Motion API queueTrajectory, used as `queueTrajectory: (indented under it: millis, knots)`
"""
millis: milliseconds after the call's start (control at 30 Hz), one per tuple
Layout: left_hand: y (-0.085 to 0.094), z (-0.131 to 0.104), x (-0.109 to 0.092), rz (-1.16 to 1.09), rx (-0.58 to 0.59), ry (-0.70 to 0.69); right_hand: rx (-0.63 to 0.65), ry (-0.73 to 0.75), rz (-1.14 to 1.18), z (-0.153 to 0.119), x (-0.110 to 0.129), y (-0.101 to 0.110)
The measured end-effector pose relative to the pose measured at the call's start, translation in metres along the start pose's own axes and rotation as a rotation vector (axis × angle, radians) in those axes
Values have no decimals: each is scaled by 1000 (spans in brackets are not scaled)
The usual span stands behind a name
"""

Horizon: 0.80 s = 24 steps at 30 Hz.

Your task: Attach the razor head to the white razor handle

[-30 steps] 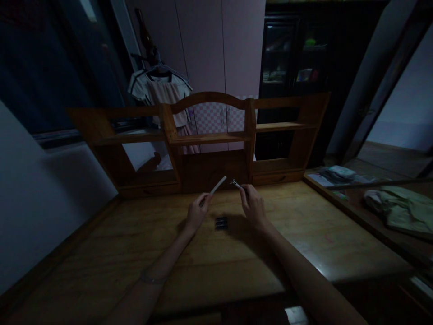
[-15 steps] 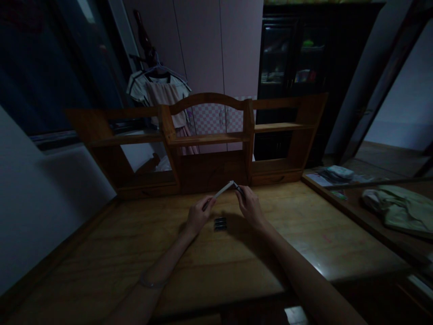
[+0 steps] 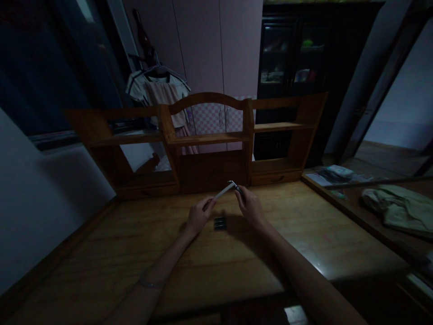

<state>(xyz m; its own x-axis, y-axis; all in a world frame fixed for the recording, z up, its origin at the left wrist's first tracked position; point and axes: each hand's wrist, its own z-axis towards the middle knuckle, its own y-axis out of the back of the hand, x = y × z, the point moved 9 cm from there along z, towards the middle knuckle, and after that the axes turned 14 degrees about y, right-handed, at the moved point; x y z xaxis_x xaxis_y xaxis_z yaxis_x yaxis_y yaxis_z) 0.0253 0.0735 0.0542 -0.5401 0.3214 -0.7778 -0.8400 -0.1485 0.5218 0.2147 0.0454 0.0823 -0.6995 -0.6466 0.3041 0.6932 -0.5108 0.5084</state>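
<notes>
My left hand [image 3: 200, 216] is closed around the dark lower end of a narrow, pale, flat strip [image 3: 224, 191], which slants up to the right. My right hand [image 3: 249, 206] grips a slim dark-handled tool [image 3: 239, 189] with a shiny metal tip. That tip meets the upper end of the strip, above the desk. The exact kind of both items is too small and dim to tell. Below and between my hands, several small dark oblong pieces [image 3: 220, 224] lie side by side on the wooden desk [image 3: 162, 253].
A wooden shelf unit [image 3: 209, 139] stands along the desk's back edge. Beyond the right edge lie a pale green cloth [image 3: 402, 207] and a white packet [image 3: 340, 171]. A white wall [image 3: 47, 194] borders the left side. Clothes [image 3: 162, 92] hang behind the shelf.
The metal tip of the tool in my right hand has shifted slightly against the strip's upper end and now pokes out to its left. My left hand stays nearly still.
</notes>
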Motion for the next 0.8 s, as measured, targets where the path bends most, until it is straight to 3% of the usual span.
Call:
queueTrajectory:
  millis: [300,567,800]
  knots:
    - [-1,-1,-2,5,11,-23,51,-28,-101,-2,-1,-3]
    - [11,1,3,46,-91,30,72,-11,-108,-3,1,-7]
    - [11,2,3,21,-83,23,73,-23,-143,-3,0,-5]
